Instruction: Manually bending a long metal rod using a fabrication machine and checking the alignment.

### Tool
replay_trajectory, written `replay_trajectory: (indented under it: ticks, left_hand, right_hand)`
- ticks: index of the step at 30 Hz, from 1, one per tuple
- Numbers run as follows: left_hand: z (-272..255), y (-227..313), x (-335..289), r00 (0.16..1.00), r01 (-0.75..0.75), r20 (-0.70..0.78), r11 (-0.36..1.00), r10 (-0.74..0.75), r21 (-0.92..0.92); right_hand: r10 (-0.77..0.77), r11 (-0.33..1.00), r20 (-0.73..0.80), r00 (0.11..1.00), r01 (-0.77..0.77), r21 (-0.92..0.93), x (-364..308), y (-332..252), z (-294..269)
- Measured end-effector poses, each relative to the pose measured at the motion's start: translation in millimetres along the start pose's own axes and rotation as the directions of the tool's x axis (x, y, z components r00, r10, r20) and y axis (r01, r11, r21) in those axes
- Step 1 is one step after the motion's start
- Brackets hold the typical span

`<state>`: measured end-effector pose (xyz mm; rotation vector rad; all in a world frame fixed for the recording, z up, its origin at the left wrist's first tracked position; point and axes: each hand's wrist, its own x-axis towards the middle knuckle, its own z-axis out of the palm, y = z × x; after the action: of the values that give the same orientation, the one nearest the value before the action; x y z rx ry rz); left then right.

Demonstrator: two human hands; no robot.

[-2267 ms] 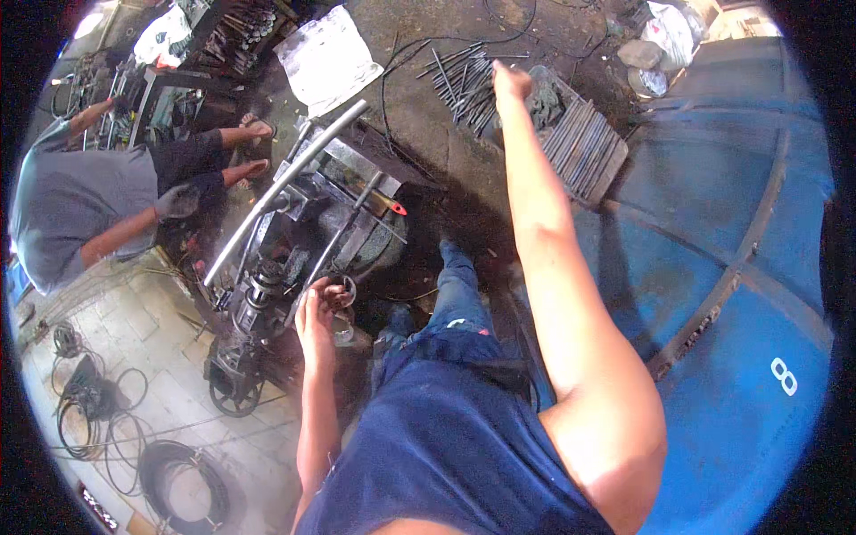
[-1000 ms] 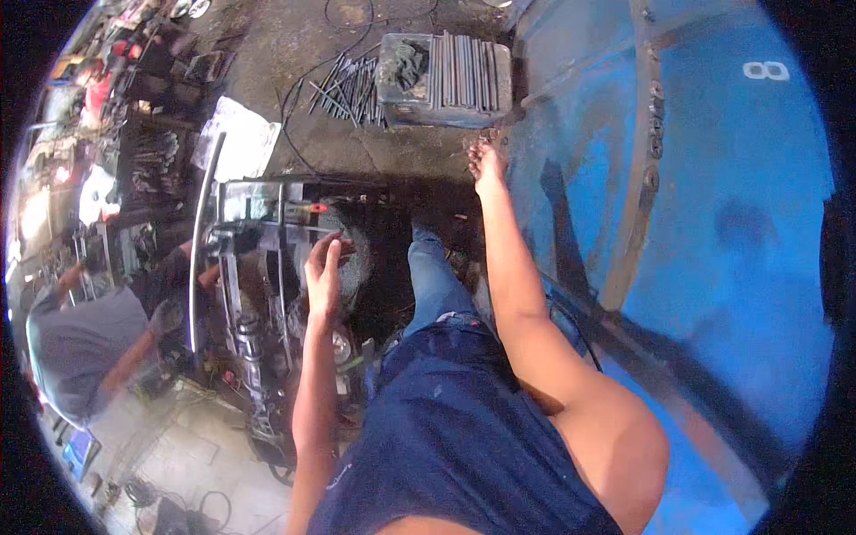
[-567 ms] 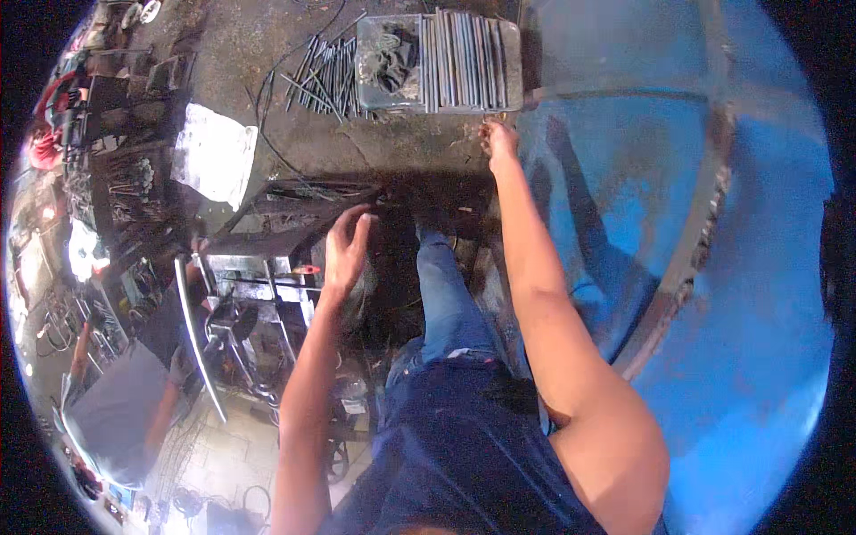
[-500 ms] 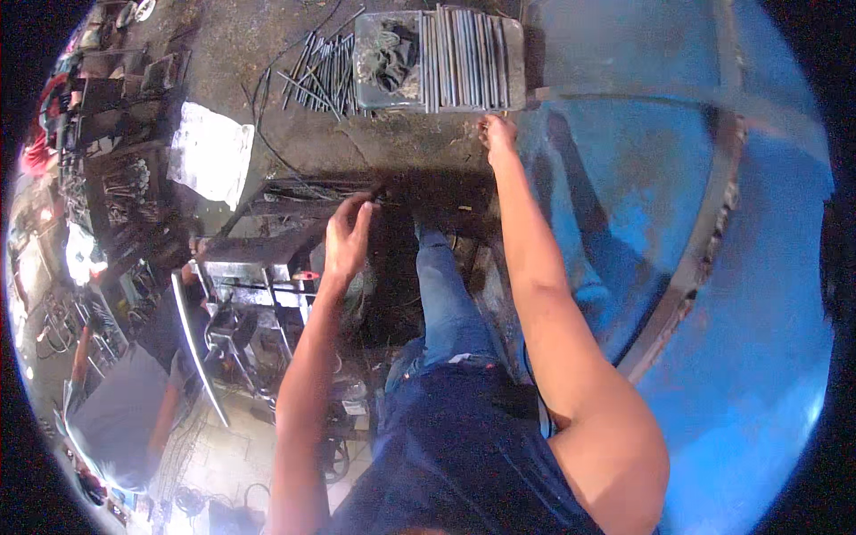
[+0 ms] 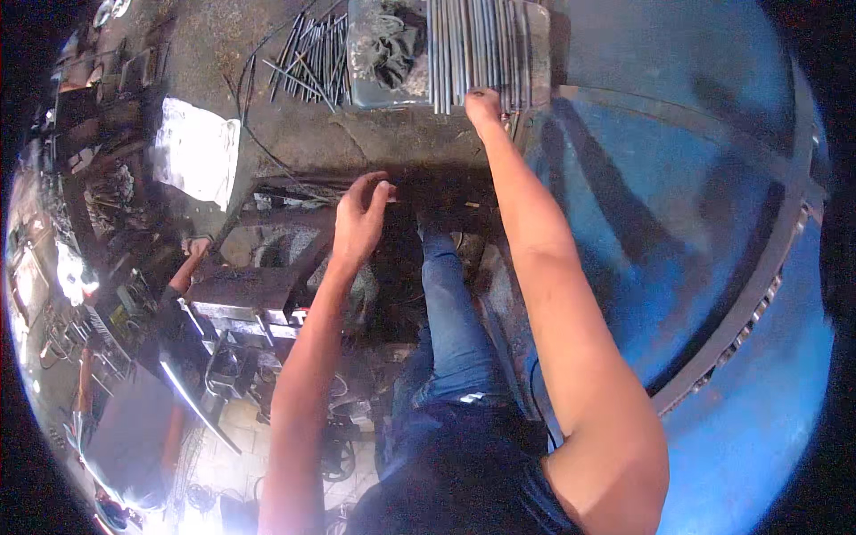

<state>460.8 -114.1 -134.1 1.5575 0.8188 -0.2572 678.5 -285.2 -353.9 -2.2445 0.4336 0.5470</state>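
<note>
My right hand reaches out to the near ends of a row of grey metal rods, its fingers curled closed. What they hold, if anything, is hidden. The rods lie side by side on a pale tray, next to a crumpled dark cloth. My left hand hovers over the dark gap at the near edge of the brown work surface, thumb apart from the bent fingers. I see nothing held in it.
Loose thin rods lie left of the tray, near a black cable. A big blue metal panel with a curved rim fills the right. Another person's hand shows at left above a metal bench.
My right hand has moved forward from beside the tray onto the rods' near ends. My left hand has shifted slightly right. Another person's forearm has come into view at left.
</note>
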Motion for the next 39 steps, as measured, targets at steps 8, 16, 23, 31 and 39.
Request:
replay_trajectory:
  ticks: [8,16,23,31,39]
  left_hand:
    - [15.0,-3.0,27.6,1.0,-0.006,0.015,0.998,0.005,0.055]
    - [24.4,-13.4,35.4,0.999,0.013,0.043,0.998,-0.016,0.066]
    - [23.5,-35.3,30.3,0.995,0.096,0.031,0.995,-0.097,0.029]
    - [21.1,-48.0,21.1,0.996,0.092,0.023,0.996,-0.091,-0.009]
    - [0.2,-55.6,4.1,0.991,0.131,-0.003,0.991,-0.131,0.003]
  right_hand:
    - [-0.075,0.992,-0.006,0.997,0.074,-0.1,-2.0,-13.1,26.4]
    - [-0.35,0.922,-0.302,0.887,0.27,-0.276,-1.6,-9.1,32.1]
    - [-0.01,0.923,0.083,0.997,0.041,-0.383,-31.0,-13.4,50.9]
    - [0.281,0.959,-0.315,0.906,-0.252,0.13,-22.0,25.9,91.9]
    - [0.218,0.97,-0.358,0.908,-0.16,0.185,-38.1,31.2,99.6]
